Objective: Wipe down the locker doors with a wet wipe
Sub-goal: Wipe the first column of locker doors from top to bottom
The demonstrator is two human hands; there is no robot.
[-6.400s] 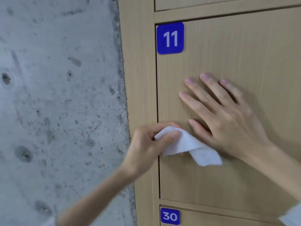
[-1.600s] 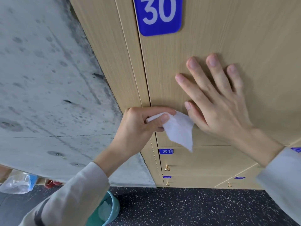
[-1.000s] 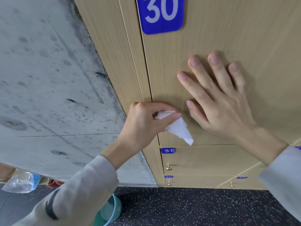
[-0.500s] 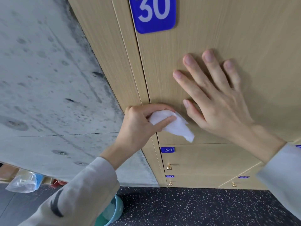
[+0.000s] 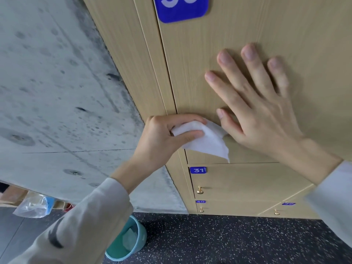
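A light wooden locker door point(image 5: 238, 35) with a blue number plate point(image 5: 181, 8) fills the upper right. My left hand point(image 5: 163, 138) pinches a white wet wipe point(image 5: 207, 141) between thumb and fingers, at the door's left edge near its lower corner. The wipe's loose end hangs down over the door's bottom edge. My right hand point(image 5: 255, 109) lies flat on the same door, fingers straight and spread, just right of the wipe.
A rough concrete wall point(image 5: 57, 92) stands left of the lockers. Below are lower locker doors, one marked 31 point(image 5: 198, 170), with small brass knobs point(image 5: 200, 190). A teal bin point(image 5: 127, 239) and a clear plastic bag point(image 5: 32, 205) sit on the dark speckled floor.
The view has dropped from door 11 to door 30. In the last second my left hand has shifted the wipe slightly along the door's left edge; my right hand stays flat.
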